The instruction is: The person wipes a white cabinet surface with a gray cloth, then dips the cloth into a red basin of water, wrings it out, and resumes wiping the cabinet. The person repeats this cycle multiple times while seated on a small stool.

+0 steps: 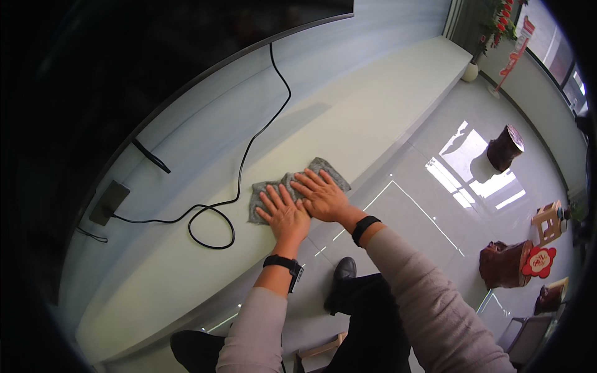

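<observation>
A grey cloth (322, 166) lies spread and a little wrinkled on a long white ledge (382, 102). My left hand (288, 219) rests flat, fingers apart, on the cloth's left part. On its right part lies my right hand (324, 198), also palm down with spread fingers. The hands touch or overlap near the thumbs, and neither grips the fabric. Each wrist wears a black band. Their palms, and the cloth beneath them, are hidden.
A black cable (241, 168) runs from under the wall-mounted screen (210, 42), loops on the ledge left of the cloth, and reaches a dark box (109, 203). Wooden stump stools (505, 148) stand on the glossy tiled floor (410, 196). A potted plant (470, 72) stands past the ledge's far end.
</observation>
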Demonstrator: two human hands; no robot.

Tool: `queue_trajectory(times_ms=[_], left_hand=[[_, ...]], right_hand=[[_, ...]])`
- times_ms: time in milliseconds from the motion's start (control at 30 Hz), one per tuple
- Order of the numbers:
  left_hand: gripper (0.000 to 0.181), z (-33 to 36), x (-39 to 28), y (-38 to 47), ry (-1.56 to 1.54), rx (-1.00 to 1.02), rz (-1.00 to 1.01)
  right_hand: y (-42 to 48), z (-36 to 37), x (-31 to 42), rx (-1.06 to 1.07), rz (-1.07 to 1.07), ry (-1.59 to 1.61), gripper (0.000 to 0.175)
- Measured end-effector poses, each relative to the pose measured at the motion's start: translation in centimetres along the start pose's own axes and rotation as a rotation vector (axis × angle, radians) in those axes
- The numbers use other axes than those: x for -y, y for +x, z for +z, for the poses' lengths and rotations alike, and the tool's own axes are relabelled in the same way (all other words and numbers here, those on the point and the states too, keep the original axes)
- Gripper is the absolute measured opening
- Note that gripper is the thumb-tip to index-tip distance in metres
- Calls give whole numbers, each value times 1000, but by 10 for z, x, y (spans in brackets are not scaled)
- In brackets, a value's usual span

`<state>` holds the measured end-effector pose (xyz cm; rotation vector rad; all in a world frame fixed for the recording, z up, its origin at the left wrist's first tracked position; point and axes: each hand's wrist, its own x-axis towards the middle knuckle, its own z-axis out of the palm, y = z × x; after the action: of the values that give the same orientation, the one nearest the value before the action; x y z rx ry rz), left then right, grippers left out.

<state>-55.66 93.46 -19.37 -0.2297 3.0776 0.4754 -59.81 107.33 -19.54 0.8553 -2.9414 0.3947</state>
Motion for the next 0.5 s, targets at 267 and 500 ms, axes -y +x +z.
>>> queue_trajectory(times_ms=[267,500], left_hand=[[70,23,-75,43,-44,-70,135],[67,23,-75,44,-66,-33,145]], right_hand=[[-6,-29,-80,-45,103,-37,57],[-1,-29,-83,0,235,-42,60]])
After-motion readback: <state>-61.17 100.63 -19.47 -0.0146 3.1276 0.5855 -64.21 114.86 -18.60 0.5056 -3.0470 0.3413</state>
